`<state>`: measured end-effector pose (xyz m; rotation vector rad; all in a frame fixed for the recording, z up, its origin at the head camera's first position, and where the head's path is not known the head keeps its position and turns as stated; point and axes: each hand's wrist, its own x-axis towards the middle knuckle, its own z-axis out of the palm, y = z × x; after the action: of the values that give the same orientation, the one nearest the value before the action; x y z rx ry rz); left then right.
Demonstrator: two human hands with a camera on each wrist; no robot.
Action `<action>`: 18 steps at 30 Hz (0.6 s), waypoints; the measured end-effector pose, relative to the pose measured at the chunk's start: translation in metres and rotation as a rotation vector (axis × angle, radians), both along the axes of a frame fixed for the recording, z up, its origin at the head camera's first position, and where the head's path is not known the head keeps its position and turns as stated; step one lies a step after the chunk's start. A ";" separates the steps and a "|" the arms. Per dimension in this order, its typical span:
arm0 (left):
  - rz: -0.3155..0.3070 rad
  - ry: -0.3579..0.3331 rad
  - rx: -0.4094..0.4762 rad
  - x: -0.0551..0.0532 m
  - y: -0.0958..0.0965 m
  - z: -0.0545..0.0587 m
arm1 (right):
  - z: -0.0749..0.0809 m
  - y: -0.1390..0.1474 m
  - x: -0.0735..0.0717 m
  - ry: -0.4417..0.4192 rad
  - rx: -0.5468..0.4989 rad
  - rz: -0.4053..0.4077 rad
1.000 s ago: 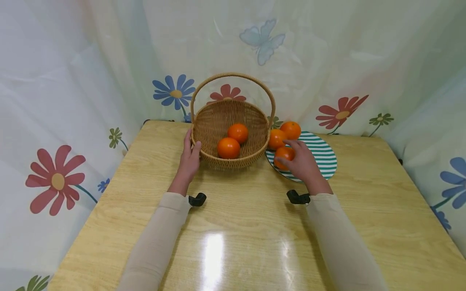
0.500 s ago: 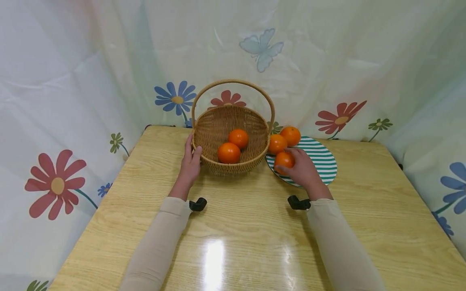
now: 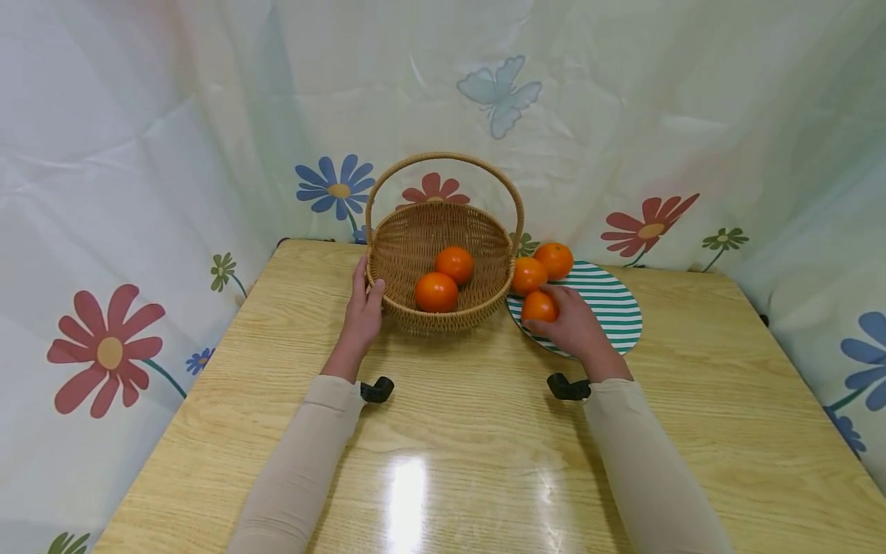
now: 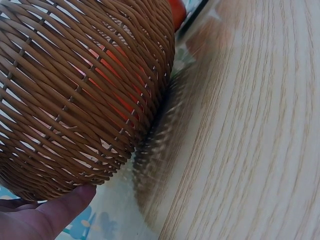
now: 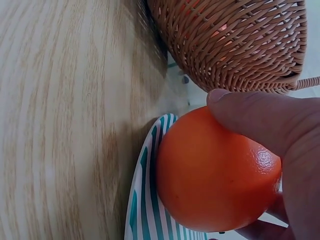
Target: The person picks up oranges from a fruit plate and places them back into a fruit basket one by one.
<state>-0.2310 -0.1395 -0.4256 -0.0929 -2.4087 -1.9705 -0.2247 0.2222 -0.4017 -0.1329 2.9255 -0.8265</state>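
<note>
My right hand [image 3: 569, 319] grips an orange [image 5: 217, 172] at the front left of a plate with green and white stripes [image 3: 609, 304]. In the right wrist view the thumb [image 5: 255, 115] lies along one side of the fruit and fingers show on the opposite side. A wicker basket [image 3: 446, 322] with a tall arched handle stands left of the plate, with two oranges [image 3: 436, 292] inside. My left hand [image 3: 361, 314] rests against the basket's left side, fingers fairly straight, thumb at the rim. Close up in the left wrist view, the thumb [image 4: 72, 200] touches the weave.
Two more oranges [image 3: 554, 261] sit at the plate's back left, close beside the basket. Everything stands near the far edge of a wooden table [image 3: 471, 431]. Behind it hangs a curtain [image 3: 623, 100] printed with flowers and a butterfly.
My right fingers have closed around the front orange, which has shifted very slightly. My left hand keeps its place at the basket. The whole head view has tilted a little upward.
</note>
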 end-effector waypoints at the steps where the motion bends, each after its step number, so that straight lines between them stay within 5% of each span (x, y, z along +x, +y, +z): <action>1: 0.000 0.001 0.000 0.000 0.000 0.000 | 0.000 0.000 0.000 -0.003 0.002 0.000; 18: -0.004 -0.022 0.032 -0.001 0.000 -0.001 | 0.001 0.000 0.001 0.034 0.012 0.003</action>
<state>-0.2322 -0.1397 -0.4263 -0.0756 -2.3913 -2.0219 -0.2232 0.2224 -0.4004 -0.1517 2.9606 -0.8140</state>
